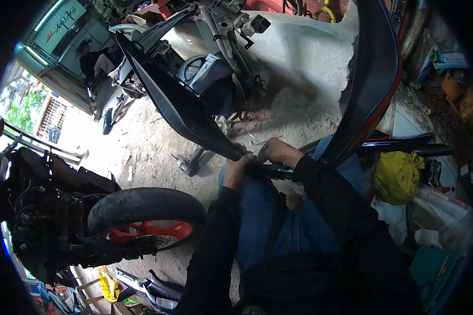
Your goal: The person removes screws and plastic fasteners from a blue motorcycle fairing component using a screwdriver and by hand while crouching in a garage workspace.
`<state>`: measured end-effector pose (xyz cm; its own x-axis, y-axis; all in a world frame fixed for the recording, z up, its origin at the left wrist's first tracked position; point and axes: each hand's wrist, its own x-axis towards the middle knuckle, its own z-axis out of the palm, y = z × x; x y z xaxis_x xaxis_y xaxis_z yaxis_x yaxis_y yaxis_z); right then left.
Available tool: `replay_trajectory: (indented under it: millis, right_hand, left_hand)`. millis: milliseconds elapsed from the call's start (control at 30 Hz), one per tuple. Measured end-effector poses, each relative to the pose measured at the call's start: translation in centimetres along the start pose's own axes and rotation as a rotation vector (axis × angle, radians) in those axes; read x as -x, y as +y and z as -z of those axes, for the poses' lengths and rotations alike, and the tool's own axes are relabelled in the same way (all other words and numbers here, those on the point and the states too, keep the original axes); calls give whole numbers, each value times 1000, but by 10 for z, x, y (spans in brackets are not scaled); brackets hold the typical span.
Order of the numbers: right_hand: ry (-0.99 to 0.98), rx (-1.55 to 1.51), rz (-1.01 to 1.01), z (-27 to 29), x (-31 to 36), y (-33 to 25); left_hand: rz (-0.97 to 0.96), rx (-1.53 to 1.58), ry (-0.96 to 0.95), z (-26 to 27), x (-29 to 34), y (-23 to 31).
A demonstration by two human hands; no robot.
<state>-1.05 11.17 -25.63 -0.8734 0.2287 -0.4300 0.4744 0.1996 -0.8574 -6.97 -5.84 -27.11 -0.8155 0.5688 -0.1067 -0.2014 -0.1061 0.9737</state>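
I look down at my lap, seated on a dusty concrete workshop floor (152, 142), in blue trousers and black sleeves. A large black motorcycle body panel (184, 105), V-shaped, rests with its joint on my knees; one arm of it runs up toward the picture's top left, the other arm (373, 79), edged with a red stripe, rises toward the top right. My left hand (237, 167) is clenched around the panel at the joint. My right hand (278, 152) is closed just beside it at the same joint, and a thin metal piece (257, 142) pokes out by its fingers; I cannot tell whether the hand is gripping it.

I judge the work at the joint is under way, not finished: both hands are on it, and the panel is off any bike.

To my left stands a stripped motorcycle with a red-rimmed wheel (150, 231). A yellow bag (397, 176) lies at my right. A second bare motorcycle frame (220, 63) stands ahead, and another person (92, 60) sits far off at top left.
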Motion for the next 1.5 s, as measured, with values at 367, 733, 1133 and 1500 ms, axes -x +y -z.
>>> replay_trajectory:
  millis: [367,733,1133,1500]
  right_hand:
    - [52,184,95,5,11,-7]
    - [-129,198,16,20,42,-23]
    - [-257,-26,188,38,56,-7]
    - [-347,-323,78,46,70,-9]
  left_hand:
    - [-7,117,60,-12,4,9]
    - [-155,193,-146,10,-7,11]
    - [-104,-72,-399,24,-23,49]
    - [-98,-306,-181,-14,-23,96]
